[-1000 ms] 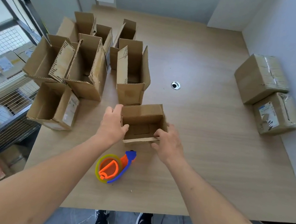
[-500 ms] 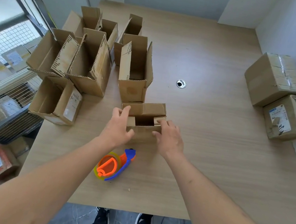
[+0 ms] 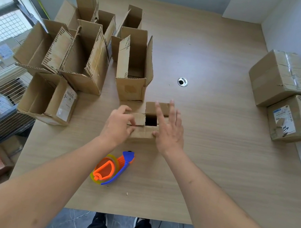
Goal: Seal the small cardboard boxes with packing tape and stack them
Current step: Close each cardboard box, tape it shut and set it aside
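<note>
The small cardboard box (image 3: 145, 127) sits between both hands on the wooden surface (image 3: 206, 159). The left hand (image 3: 118, 127) curls its fingers over the box's left flap; the right hand (image 3: 169, 128) is spread flat over its right side. A tape dispenser (image 3: 112, 168) lies just behind the left wrist.

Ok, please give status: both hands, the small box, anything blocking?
Left hand pinching a side flap. Right hand open over small box, top part open. Tape dispenser lies near, untouched. Nothing blocking.
</note>
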Demonstrator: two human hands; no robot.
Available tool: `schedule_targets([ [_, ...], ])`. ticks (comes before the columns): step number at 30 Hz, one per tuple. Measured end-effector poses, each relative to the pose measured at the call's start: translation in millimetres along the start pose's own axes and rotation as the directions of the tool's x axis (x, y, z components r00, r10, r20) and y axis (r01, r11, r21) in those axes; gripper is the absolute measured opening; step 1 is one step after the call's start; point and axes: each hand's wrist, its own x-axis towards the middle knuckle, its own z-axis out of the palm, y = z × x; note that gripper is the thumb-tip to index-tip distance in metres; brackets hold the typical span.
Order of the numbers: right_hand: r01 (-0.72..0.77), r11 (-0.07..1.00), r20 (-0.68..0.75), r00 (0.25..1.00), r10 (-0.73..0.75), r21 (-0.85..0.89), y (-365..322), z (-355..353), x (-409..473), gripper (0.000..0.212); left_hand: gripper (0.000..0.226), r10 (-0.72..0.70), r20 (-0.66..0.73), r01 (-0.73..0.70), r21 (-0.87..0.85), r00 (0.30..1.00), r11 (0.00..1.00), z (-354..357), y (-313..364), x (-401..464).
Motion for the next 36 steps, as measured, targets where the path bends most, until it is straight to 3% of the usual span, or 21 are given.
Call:
schedule_targets([
  [2, 0.089, 0.994, 0.08, 0.993, -0.083, -0.071, -4, 1, 1, 0.09, 0.009, 0.015, 0.051, -0.015, 0.002, 0.999, 1.0, 7, -1, -4],
  [4, 0.095, 0.992, 0.173, 0.982, -0.08, -0.08, -9, 5, -2, 0.071, 0.019, 0.015, 0.11, -0.017, 0.012, 0.994, 1.0, 6, 0, -8],
  [9, 0.046, 0.999, 0.068, 0.997, -0.046, 0.0, -16, 19, -13, 0.097, 0.055, 0.112, 0.269, -0.165, 0.182, 0.957, 0.969, -10, -6, -21],
  [13, 0.025, 0.999, 0.001, 1.0, -0.025, -0.046, -17, 24, -13, 0.096, 0.068, 0.203, 0.341, -0.294, 0.242, 0.918, 0.925, -13, -14, -30],
  [16, -0.08, 0.996, 0.03, 0.996, 0.079, 0.033, -16, 20, -6, 0.09, 0.086, 0.215, 0.362, -0.317, 0.25, 0.907, 0.915, -12, -16, -33],
  [21, -0.304, 0.904, 0.148, 0.951, 0.271, 0.3, -7, 8, 10, 0.117, 0.079, 0.192, 0.349, -0.287, 0.245, 0.917, 0.926, -6, -21, -27],
  [27, -0.248, 0.853, -0.044, 0.953, 0.3, 0.459, -3, 7, 0, 0.129, 0.085, 0.156, 0.359, -0.253, 0.243, 0.92, 0.936, -2, -21, -25],
  [31, -0.209, 0.881, -0.053, 0.966, 0.255, 0.424, 4, 10, -3, 0.104, 0.084, 0.136, 0.367, -0.238, 0.25, 0.92, 0.939, -3, -15, -23],
  [33, -0.18, 0.899, -0.072, 0.971, 0.226, 0.4, 5, 10, -5, 0.076, 0.084, 0.122, 0.361, -0.223, 0.255, 0.925, 0.941, -2, -14, -22],
  [36, -0.058, 0.977, -0.093, 0.993, 0.078, 0.205, 1, 13, -11, 0.038, 0.085, 0.103, 0.363, -0.206, 0.257, 0.926, 0.944, 2, -14, -23],
])
